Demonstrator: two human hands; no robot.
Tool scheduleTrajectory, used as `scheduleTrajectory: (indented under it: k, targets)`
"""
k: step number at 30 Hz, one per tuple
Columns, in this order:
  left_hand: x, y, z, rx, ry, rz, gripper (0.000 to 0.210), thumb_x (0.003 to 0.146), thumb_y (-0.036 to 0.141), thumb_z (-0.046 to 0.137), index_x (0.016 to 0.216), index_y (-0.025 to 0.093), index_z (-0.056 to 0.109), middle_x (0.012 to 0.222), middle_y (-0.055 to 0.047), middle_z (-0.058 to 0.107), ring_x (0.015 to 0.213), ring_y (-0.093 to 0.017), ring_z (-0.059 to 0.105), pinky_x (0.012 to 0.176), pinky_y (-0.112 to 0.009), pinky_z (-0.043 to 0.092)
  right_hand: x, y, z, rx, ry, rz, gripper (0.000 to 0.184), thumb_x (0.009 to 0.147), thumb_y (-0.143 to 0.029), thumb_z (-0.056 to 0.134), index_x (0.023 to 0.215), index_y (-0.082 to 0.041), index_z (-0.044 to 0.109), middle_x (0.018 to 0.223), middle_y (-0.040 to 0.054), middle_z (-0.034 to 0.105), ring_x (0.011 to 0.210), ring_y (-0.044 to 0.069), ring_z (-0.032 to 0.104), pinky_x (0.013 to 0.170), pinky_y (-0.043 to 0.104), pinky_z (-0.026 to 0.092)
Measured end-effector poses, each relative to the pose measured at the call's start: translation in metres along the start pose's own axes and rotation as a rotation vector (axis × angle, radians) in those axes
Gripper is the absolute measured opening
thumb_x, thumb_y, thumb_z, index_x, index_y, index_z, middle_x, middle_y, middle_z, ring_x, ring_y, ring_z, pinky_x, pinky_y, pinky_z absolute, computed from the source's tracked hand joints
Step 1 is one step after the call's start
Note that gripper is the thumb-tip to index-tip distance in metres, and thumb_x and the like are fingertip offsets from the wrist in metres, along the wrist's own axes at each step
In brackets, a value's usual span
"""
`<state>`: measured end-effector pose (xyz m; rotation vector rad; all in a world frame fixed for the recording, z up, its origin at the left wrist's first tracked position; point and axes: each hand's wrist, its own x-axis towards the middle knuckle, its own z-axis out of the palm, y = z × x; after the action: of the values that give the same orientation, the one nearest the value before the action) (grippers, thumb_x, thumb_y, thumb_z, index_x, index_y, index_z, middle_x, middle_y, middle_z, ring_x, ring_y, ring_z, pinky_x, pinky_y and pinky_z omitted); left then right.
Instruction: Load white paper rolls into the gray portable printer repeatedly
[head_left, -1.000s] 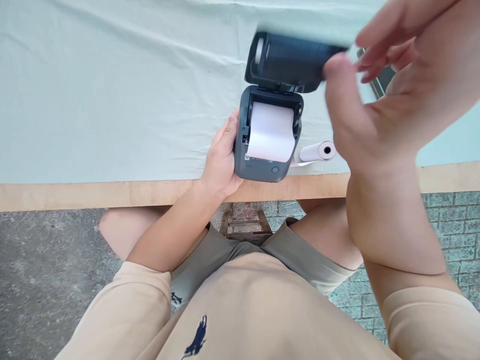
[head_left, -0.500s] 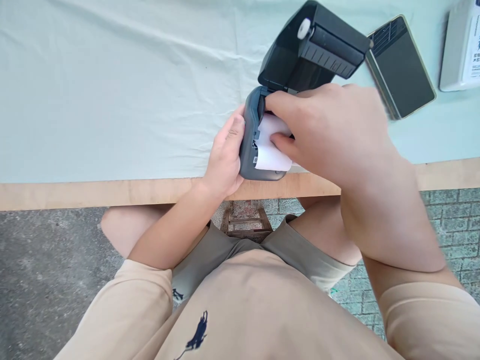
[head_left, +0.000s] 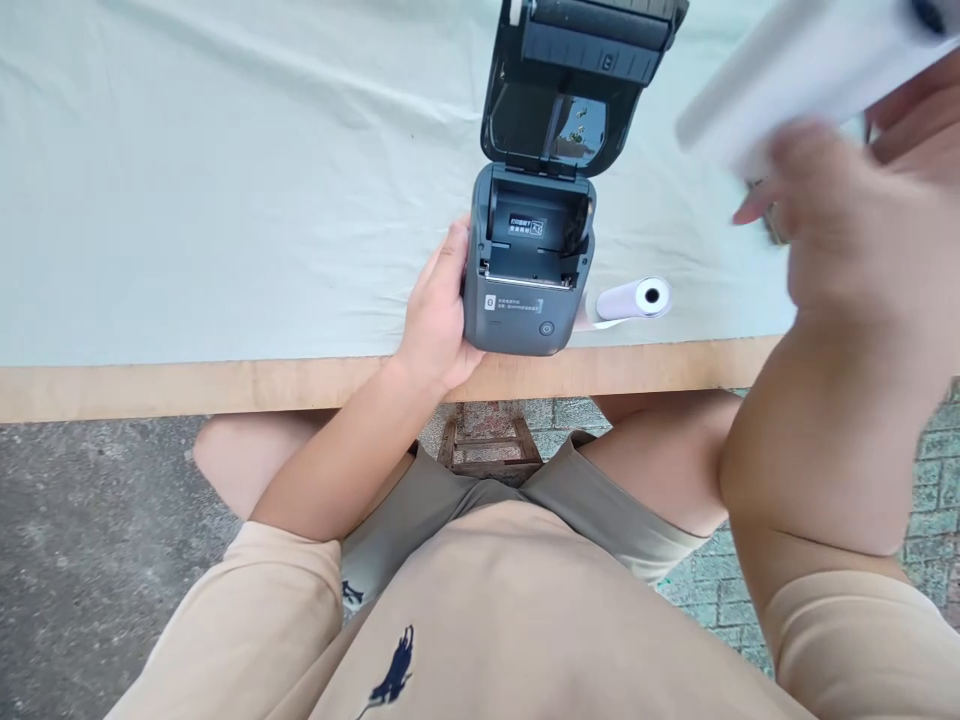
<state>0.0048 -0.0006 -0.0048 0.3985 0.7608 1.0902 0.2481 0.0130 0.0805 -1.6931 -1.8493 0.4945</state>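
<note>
My left hand (head_left: 439,315) is gripping the printer (head_left: 517,325) by its left side, the lid (head_left: 574,90) standing open; my right hand (head_left: 862,220) is holding a blurred roll (head_left: 806,80) between thumb and fingers, up and right of the printer; a second roll (head_left: 622,300) is lying just right of the printer on the cloth (head_left: 225,200).

Open dark printer (head_left: 531,245), tilted white roll (head_left: 795,75)

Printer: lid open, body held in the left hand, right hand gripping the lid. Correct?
No: the head view shows the right hand gripping a white paper roll, not the lid. Lid open and printer in the left hand: correct.
</note>
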Motion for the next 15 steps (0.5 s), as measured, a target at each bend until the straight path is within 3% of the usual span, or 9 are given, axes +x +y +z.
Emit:
scheduleTrajectory:
  k: [2,4,8,12,15]
  targets:
    - [0.0,0.0,0.001,0.01,0.015,0.001,0.038,0.104,0.049,0.043,0.103,0.023,0.07,0.113,-0.006,0.077,0.128,-0.026,0.066,0.105,-0.038,0.058,0.002,0.015,0.01,0.052,0.047,0.128,0.029,0.077,-0.03,0.069,0.102,-0.028,0.054,0.115,0.0078,0.067,0.093,0.023,0.068,0.065,0.038,0.058]
    - [0.0,0.001,0.003,0.016,0.023,0.005,0.036,0.104,0.048,0.043,0.101,0.025,0.071,0.112,-0.005,0.078,0.127,-0.026,0.067,0.106,-0.038,0.058,0.002,0.023,0.019,0.0,-0.036,0.243,0.033,0.066,-0.024,0.075,0.09,-0.026,0.052,0.107,0.0061,0.072,0.081,0.02,0.069,0.064,0.035,0.055]
    - [-0.003,0.002,0.006,0.035,0.007,0.018,0.035,0.103,0.05,0.046,0.1,0.027,0.072,0.116,-0.004,0.077,0.131,-0.025,0.064,0.109,-0.039,0.057,0.0,0.026,0.02,-0.132,-0.187,0.335,0.033,0.067,-0.023,0.075,0.091,-0.027,0.053,0.118,0.006,0.074,0.074,0.015,0.066,0.072,0.034,0.05]
    - [-0.004,0.002,0.005,0.047,0.015,0.032,0.033,0.102,0.051,0.048,0.101,0.029,0.073,0.12,-0.003,0.077,0.134,-0.025,0.062,0.109,-0.039,0.057,-0.011,0.025,-0.001,-0.116,-0.153,0.262,0.051,0.063,-0.024,0.081,0.107,-0.03,0.056,0.129,0.0068,0.067,0.063,0.011,0.06,0.055,0.033,0.044]
    - [-0.004,0.002,0.004,0.053,0.005,0.014,0.036,0.102,0.053,0.047,0.105,0.028,0.073,0.119,-0.004,0.076,0.131,-0.027,0.064,0.105,-0.042,0.06,-0.024,0.019,-0.016,-0.113,-0.14,0.087,0.035,0.069,-0.032,0.081,0.096,-0.029,0.059,0.107,0.0058,0.07,0.061,0.012,0.056,0.047,0.033,0.039]
